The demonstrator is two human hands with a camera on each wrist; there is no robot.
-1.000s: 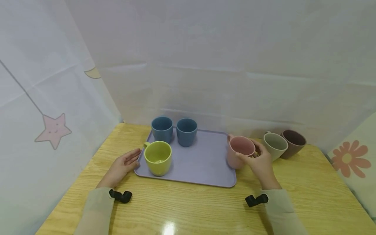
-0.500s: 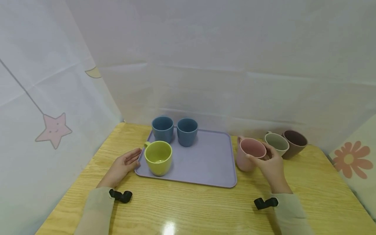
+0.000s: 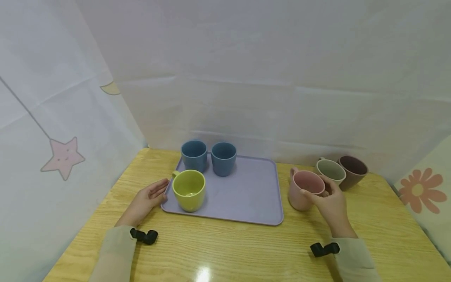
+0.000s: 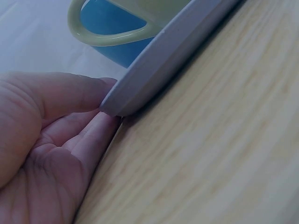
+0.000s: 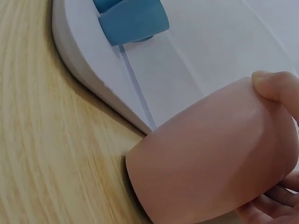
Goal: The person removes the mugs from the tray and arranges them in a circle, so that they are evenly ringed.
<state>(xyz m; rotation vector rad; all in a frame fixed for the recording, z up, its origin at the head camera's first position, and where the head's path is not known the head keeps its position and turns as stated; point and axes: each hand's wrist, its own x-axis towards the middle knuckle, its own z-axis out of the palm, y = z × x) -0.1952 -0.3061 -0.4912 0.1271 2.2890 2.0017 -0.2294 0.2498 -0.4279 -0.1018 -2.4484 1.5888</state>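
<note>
My right hand (image 3: 331, 201) holds a pink mug (image 3: 299, 196) just right of the lilac tray (image 3: 246, 196). Its thumb lies at the near rim, with the other fingers around the right side. The mug stands nearly upright, handle towards the back left; its base is at or close to the tabletop. At the tray's left edge, my left hand (image 3: 146, 199) has its thumb on the rim (image 4: 154, 65) and the fingers against the underside, pinching it. A yellow-green mug (image 3: 189, 192) sits on the tray beside that hand, with two blue mugs (image 3: 194, 156) behind it.
A pale green mug (image 3: 331, 169) and a dark brown mug (image 3: 353, 170) stand close together at the back right, just beyond my right hand. The wooden table (image 3: 218, 250) ends at a white cloth backdrop (image 3: 225, 78) behind the tray.
My right hand has carried the pink mug off the tray's right side, rightwards and a little nearer to me. The left hand and the tray have stayed in place.
</note>
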